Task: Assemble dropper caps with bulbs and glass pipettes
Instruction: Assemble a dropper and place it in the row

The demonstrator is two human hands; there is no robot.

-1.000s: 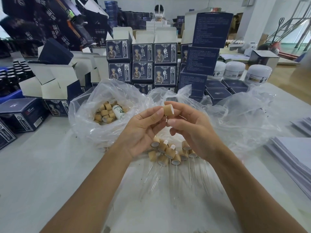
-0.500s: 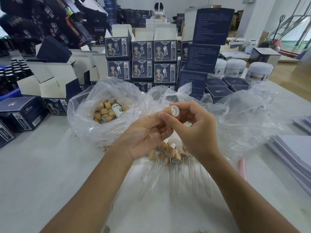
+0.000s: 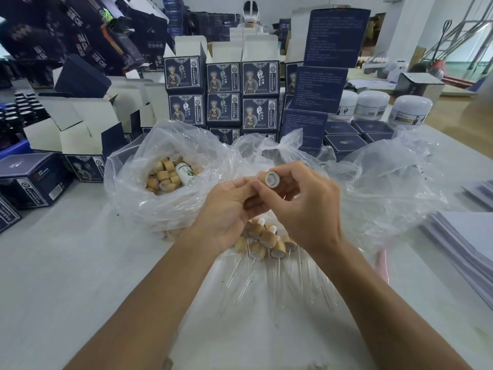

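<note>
A white bench (image 3: 66,276) fills the lower view; stacks of dark blue boxes (image 3: 224,97) stand along its far side, with three white jars (image 3: 373,102) to the right of them and a pile of white paper sheets (image 3: 466,236) at the right edge; a clear plastic bag (image 3: 128,188) sits left of centre, open at the top, holding loose tan caps (image 3: 164,174) and a small white bottle (image 3: 185,174); a second, crumpled clear bag (image 3: 386,182) spreads to the right. Both forearms reach in from the bottom; the left hand (image 3: 226,209) and right hand (image 3: 304,204) meet above the bench; the right grip pinches a single cap (image 3: 269,178) between thumb and curled fingers, its white inner face turned toward the camera; the left grip has its fingertips curled against the same cap from the left. Just below the hands, a cluster of finished droppers (image 3: 266,239) lies on clear plastic, glass tubes (image 3: 277,279) pointing toward the viewer.
</note>
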